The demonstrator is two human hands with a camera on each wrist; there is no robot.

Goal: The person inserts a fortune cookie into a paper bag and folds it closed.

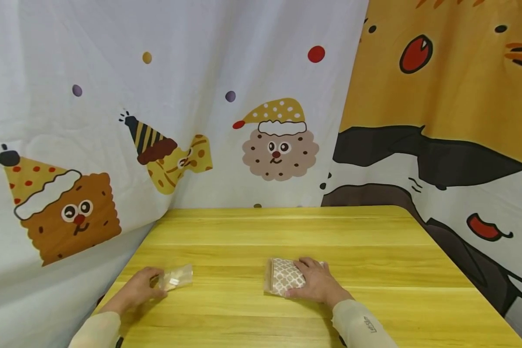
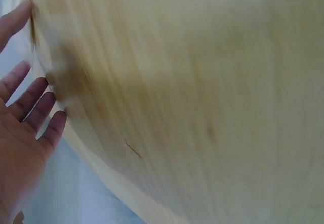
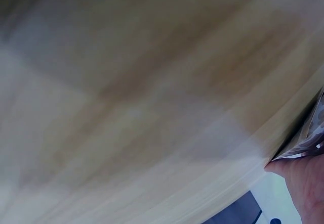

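Note:
On the left part of the table (image 1: 226, 314), a small clear plastic wrapper (image 1: 178, 277) with a white patch lies at the fingertips of my left hand (image 1: 137, 290). The thumb and fingers of this hand stand apart, and the left wrist view shows the fingers (image 2: 33, 115) fairly straight. Right of centre, my right hand (image 1: 315, 282) holds a flat packet (image 1: 284, 277) with a white lattice pattern on tan. Its thumb is at the packet's near edge and its fingers reach over the top. In the right wrist view only a corner of the packet (image 3: 311, 130) shows beside the thumb.
Behind the table hangs a white curtain (image 1: 191, 87) printed with cartoon biscuits and dots. An orange, black and white printed cloth (image 1: 461, 101) hangs at the right. Wooden tabletop lies between the two hands and beyond them.

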